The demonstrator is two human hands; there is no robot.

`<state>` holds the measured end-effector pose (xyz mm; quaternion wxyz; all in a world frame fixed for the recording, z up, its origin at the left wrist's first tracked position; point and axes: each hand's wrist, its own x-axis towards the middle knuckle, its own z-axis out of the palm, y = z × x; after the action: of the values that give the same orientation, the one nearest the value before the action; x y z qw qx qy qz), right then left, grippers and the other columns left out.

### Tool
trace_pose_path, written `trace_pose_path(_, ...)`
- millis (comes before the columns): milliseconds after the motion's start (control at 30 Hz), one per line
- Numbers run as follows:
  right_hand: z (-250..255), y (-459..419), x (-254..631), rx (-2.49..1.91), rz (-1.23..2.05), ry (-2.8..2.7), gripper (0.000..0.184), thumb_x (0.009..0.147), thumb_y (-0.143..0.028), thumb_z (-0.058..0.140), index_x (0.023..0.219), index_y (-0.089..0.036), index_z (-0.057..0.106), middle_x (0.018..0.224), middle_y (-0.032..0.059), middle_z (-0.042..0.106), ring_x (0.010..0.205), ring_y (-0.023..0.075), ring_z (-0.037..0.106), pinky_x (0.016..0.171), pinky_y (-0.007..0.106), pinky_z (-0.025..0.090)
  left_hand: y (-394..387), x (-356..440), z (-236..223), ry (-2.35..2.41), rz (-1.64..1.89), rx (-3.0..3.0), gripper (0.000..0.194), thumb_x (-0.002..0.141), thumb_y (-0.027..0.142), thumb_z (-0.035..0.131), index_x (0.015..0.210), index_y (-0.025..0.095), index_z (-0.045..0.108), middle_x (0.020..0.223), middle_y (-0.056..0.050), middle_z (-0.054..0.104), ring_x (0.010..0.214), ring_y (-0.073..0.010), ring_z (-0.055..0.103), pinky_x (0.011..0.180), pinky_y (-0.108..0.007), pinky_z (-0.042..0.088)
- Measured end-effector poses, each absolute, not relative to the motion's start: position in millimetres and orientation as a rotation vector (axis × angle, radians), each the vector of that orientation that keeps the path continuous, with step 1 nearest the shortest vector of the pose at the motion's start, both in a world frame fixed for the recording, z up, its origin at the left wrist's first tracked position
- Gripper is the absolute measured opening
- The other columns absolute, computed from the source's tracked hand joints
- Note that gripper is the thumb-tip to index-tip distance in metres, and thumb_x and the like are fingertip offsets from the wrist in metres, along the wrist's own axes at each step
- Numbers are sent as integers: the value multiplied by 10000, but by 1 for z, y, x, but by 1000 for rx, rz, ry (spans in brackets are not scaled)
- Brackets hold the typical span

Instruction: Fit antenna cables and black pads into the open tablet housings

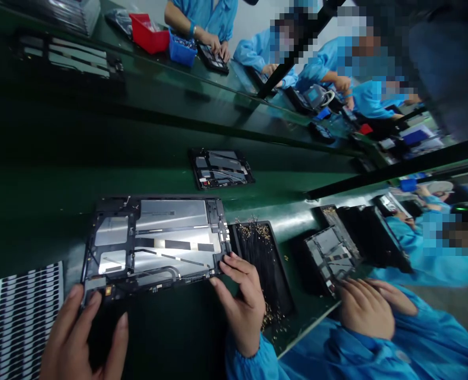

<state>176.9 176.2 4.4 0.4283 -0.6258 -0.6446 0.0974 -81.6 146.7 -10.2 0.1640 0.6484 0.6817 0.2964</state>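
An opened tablet housing (170,216), black with silver metal plates, strips and thin cables showing, lies in front of me on the green bench. My right hand (244,301) grips its lower right corner, fingers on top and thumb at the near edge. At the lower left corner is my left hand (81,338); two fingertips meet the housing's edge while the thumb stands apart from it. Left of that hand lies a white sheet (24,322) with rows of black strips. To the right is a black tray (285,295) of thin black cables with gold-coloured ends.
Another opened tablet housing (222,169) lies behind mine. A co-worker's hands (366,306) are by a tablet housing (331,253) on the right. A raised shelf with a red bin (149,34) and a blue bin (182,50) runs along the back, with people working beyond.
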Motion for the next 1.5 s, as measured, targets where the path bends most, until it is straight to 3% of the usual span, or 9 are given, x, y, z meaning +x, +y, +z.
trace_pose_path(100, 5, 175, 176, -1548, 226, -1623, 314, 868, -150, 722, 1166, -239, 678, 1144, 96, 661, 1162, 251, 620, 967, 493, 571, 149, -76, 0, 2040, 834, 1889, 665, 952, 344, 548, 1544, 360, 246, 1623, -3, 284, 1456, -315, 340, 1137, -574, 424)
trace_pose_path(200, 4, 175, 175, -1525, 200, -1641, 320, 837, -201, 767, 1144, -222, 680, 1136, 105, 658, 1150, 267, 618, 949, 511, 565, 149, -73, 7, 2009, 840, 1914, 642, 962, 328, 524, 1541, 327, 246, 1620, -32, 292, 1467, -296, 330, 1127, -539, 445)
trace_pose_path(367, 7, 175, 166, -1527, 158, -1605, 275, 852, -241, 756, 1108, -203, 666, 1115, 106, 653, 1126, 269, 620, 949, 502, 541, 146, -74, 8, 1989, 888, 1967, 602, 968, 318, 515, 1523, 290, 285, 1578, -69, 369, 1470, -283, 331, 1139, -531, 419)
trace_pose_path(533, 18, 169, 137, -1534, 42, -1733, 367, 881, -299, 722, 1223, -225, 614, 1251, 131, 568, 1199, 295, 542, 978, 515, 485, 146, -76, 5, 1967, 939, 2018, 581, 967, 307, 522, 1507, 236, 321, 1584, -97, 362, 1469, -280, 332, 1171, -515, 369)
trace_pose_path(867, 25, 184, 94, -1439, 239, -1839, 101, 939, -264, 652, 1036, -237, 644, 1145, 82, 619, 1095, 244, 593, 897, 423, 472, 146, -78, 5, 1932, 1020, 2062, 572, 960, 282, 533, 1498, 233, 344, 1565, -99, 399, 1463, -280, 346, 1179, -501, 349)
trace_pose_path(1133, 25, 185, 92, -1464, 257, -1879, 303, 941, -280, 640, 1232, -222, 578, 1192, 96, 631, 1129, 241, 575, 958, 420, 469, 153, -83, 2, 1884, 1082, 2037, 535, 973, 348, 490, 1479, 227, 366, 1549, -118, 415, 1454, -307, 354, 1166, -546, 353)
trace_pose_path(1267, 63, 190, 109, -1386, 294, -1990, 305, 955, -284, 605, 1254, -222, 596, 1272, 102, 612, 1192, 241, 545, 1015, 414, 465, 134, -63, 47, 1898, 1138, 1963, 566, 954, 437, 505, 1468, 237, 380, 1601, -124, 322, 1488, -359, 264, 1160, -627, 317)
trace_pose_path(1333, 94, 204, 127, -1339, 226, -1972, 240, 977, -288, 557, 1191, -227, 648, 1256, 97, 629, 1198, 240, 549, 1037, 419, 452, 119, -43, 86, 1758, 1239, 1950, 564, 951, 424, 514, 1476, 275, 373, 1624, -78, 285, 1496, -323, 261, 1177, -571, 331)
trace_pose_path(1500, 147, 297, 188, -1528, 243, -1910, 268, 996, -319, 495, 1113, -196, 703, 1174, 84, 681, 1133, 215, 602, 1035, 369, 455, 143, 5, 171, 1267, 1333, 1729, 473, 977, 380, 489, 1444, 339, 425, 1569, -7, 403, 1430, -204, 408, 1157, -371, 403)
